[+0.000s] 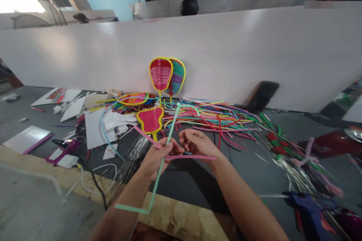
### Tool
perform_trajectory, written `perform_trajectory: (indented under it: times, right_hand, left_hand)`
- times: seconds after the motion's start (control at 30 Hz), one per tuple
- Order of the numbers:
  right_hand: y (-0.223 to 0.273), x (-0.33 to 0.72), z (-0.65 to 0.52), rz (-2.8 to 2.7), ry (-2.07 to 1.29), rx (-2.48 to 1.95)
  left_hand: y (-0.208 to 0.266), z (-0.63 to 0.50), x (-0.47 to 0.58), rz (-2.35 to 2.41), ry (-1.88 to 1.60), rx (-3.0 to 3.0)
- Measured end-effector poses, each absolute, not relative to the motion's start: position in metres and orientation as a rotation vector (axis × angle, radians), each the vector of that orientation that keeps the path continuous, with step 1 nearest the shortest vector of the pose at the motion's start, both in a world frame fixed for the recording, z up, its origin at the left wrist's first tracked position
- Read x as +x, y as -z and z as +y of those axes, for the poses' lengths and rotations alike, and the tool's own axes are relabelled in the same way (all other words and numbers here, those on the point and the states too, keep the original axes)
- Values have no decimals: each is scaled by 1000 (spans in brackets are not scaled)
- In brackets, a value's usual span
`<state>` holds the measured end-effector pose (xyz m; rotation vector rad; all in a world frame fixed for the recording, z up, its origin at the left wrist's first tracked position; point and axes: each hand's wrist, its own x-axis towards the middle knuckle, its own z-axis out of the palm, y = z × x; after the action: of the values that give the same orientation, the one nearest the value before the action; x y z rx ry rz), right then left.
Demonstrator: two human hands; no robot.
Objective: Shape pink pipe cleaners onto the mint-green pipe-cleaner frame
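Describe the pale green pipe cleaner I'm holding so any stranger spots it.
Below the long white partition, find the left hand over the dark table. The pale green pipe cleaner runs through its grip, bent near both ends. Its colour separates it from the pink one crossing it.

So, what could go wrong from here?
The left hand holds the green stem and the pink stem near where they cross, so one might slip or bend out of shape. The green stem's upper end overlaps the loose stems in this view and could snag if it touches them. The phone, leaning on the partition, might slide if bumped.
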<state>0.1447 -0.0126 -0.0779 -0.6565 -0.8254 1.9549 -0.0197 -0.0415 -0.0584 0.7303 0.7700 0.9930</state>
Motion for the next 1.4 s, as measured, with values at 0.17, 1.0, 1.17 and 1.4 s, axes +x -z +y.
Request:
perform_trajectory:
  times: [0.17, 1.0, 1.17, 1.4]
  right_hand:
    - [77, 144, -16, -904, -2007, -652]
    - [81, 135, -16, -666, -2002, -638]
    - [81, 136, -15, -669, -1982, -635]
    - [82, 136, -15, -685, -1983, -605]
  left_hand:
    - [58, -40, -20, 787, -997, 716]
    - [56, -42, -19, 828, -1025, 777]
    - [57, -42, -19, 838, -1040, 781]
    - [58, -40, -19, 845, -1044, 785]
